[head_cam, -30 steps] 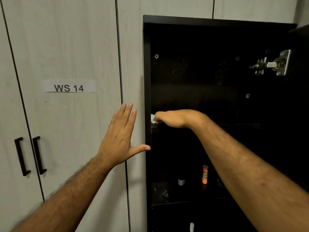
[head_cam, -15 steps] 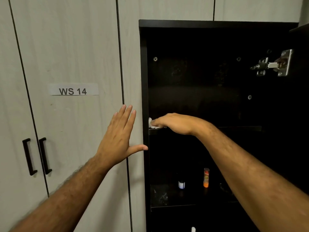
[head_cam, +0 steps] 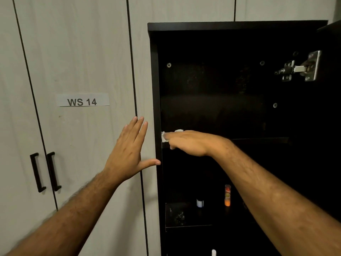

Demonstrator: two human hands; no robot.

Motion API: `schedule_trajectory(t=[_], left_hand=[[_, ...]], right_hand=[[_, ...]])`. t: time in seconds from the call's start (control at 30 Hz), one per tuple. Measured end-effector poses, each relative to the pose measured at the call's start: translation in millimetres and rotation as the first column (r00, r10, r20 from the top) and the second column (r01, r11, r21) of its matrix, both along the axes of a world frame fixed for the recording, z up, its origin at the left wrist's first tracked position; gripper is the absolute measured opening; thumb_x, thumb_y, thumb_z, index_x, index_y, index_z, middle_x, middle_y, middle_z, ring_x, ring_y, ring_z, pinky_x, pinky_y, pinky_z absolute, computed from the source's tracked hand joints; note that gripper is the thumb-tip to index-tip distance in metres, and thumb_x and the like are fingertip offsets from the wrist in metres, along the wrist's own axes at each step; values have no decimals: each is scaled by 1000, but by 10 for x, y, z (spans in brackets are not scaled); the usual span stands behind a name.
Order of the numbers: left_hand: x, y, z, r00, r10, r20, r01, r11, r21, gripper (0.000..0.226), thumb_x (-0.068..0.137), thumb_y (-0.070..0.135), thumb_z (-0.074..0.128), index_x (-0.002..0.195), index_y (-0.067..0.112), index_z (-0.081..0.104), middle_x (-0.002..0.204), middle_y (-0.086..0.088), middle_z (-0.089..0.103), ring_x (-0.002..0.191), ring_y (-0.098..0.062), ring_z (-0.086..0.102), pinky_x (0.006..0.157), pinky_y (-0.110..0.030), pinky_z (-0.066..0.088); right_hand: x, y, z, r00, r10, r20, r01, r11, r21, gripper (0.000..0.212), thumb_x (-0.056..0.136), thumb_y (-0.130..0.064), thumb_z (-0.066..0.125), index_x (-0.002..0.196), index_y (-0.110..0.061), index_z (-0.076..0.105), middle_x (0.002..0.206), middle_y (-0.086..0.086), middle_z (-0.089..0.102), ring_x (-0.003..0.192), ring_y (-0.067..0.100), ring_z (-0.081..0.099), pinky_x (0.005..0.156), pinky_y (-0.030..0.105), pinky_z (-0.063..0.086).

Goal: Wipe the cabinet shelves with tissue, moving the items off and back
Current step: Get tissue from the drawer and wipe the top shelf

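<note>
wiping upper shelf (head_cam: 258, 139) of open black cabinet (head_cam: 154, 89) at its left front corner.
right hand (head_cam: 186, 142) lies flat, fingers pressing white tissue (head_cam: 164, 136) against the shelf there. left hand (head_cam: 129, 152) spread wide, empty, thumb tip touching the cabinet's left edge. orange bottle (head_cam: 227, 195) stands on lower shelf.

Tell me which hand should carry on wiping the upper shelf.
Right. The right hand already presses the tissue onto the upper shelf at its left end, inside the cabinet. The left hand is open and flat against the pale door outside, likely bracing.
</note>
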State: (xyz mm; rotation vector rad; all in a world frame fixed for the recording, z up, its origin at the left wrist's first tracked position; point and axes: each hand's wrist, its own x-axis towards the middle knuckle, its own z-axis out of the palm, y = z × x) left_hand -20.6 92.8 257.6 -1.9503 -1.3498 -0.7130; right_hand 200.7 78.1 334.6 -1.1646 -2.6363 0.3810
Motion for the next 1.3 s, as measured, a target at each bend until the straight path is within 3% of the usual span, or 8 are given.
schedule_trajectory(t=[0.17,0.37,0.6,0.73,0.87,1.03,1.17,1.3], left_hand=[[-18,-20,-11,1000,1,-4,-1,1000,13,115,75,89,34,155,9,7,162,-9,3,150,-24,-2,118,-45,7],[-6,-24,-19,1000,-3,10,3,1000,6,115,75,89,34,155,9,8,162,-11,6,150,-27,2,118,-46,10],[-8,-45,11,1000,-26,8,26,999,28,116,74,89,34,155,10,8,162,-13,10,150,-30,6,117,-49,13],[66,-83,48,997,-69,16,68,996,50,115,74,89,34,155,12,5,162,-13,7,150,-29,3,118,-50,14],[313,-113,126,987,-160,15,158,982,108,114,77,85,40,155,7,10,163,-16,2,150,-29,-3,120,-51,11],[427,-146,205,977,-211,28,202,960,192,112,79,83,40,154,6,12,162,-18,2,150,-31,-5,121,-51,6],[517,-193,237,966,-259,0,254,948,191,109,79,83,39,154,6,16,162,-17,5,150,-31,-3,120,-53,8],[754,-198,248,941,-334,-54,338,927,160,110,78,82,42,153,6,18,162,-17,9,150,-31,0,120,-52,9]], right_hand=[[375,94,1,997,70,-32,-68,996,56,47,93,-25,37,137,-33,52,141,-22,46,129,-3,39,107,21,28],[-9,140,-85,997,-39,73,27,987,160,52,93,-28,42,145,-30,41,155,-10,34,140,13,31,113,37,29],[558,-42,-95,997,-64,42,55,979,197,48,100,-17,39,147,-27,39,155,-13,30,141,0,24,109,10,13],[552,28,33,947,-294,131,279,952,126,43,102,-29,29,141,-24,46,152,-3,40,136,18,37,113,32,26],[301,-138,-42,975,-207,85,195,972,131,42,98,-27,35,138,-22,46,147,-2,43,136,19,36,111,38,29],[785,-246,-136,968,-244,54,236,964,121,48,102,-22,31,149,-20,35,155,-10,29,143,5,22,113,19,13],[1170,-30,26,831,-555,-39,553,832,-47,40,103,-40,26,128,-33,57,133,-1,56,118,17,50,102,32,34],[1116,55,38,805,-590,-60,587,807,-68,39,97,-47,31,75,-42,63,105,-4,57,102,16,54,99,35,39]])
